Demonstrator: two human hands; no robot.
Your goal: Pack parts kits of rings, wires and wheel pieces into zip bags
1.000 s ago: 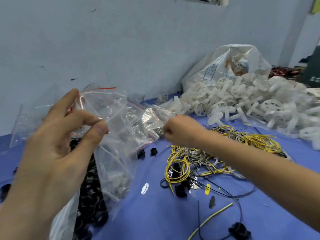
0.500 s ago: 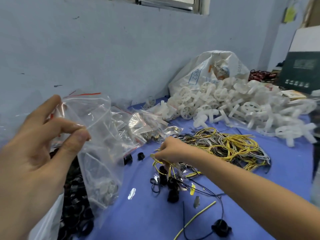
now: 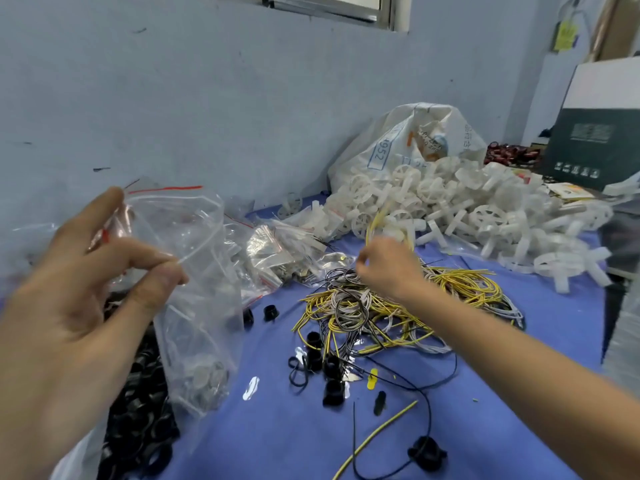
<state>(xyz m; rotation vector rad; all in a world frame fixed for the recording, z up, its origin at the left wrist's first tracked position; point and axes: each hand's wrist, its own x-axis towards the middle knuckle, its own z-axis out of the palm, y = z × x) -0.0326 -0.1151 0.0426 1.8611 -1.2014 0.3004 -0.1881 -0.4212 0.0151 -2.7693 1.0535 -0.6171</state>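
Zip bag (image 3: 194,271) is up in the air at the left, clear and crinkly with a red strip along its mouth and a small clump of pale round pieces sagging in its bottom corner. The left hand (image 3: 86,289) has it by the open rim, thumb and fingers pinched together on the plastic. Across the way, the right hand (image 3: 384,268) is above the wire pile (image 3: 398,306), a springy tangle of yellow, white and black strands, with fingers closed on a yellow wire (image 3: 375,220) that arcs up, motion-blurred. Behind it sits a heap of white wheel pieces (image 3: 467,209), spoked and matte, spilling from a woven white sack (image 3: 415,140). Glossy black rings (image 3: 138,427) fill a bag at the lower left, and a few lie loose near the wires. Small filled bags (image 3: 277,251) lie in the middle.

All of it rests on a desk (image 3: 277,445) covered in blue cloth, against a scuffed pale-blue wall (image 3: 207,98) with a window frame (image 3: 329,8) above.

Half a second back, the right hand was low in the tangle; now it's lifted with the wire.
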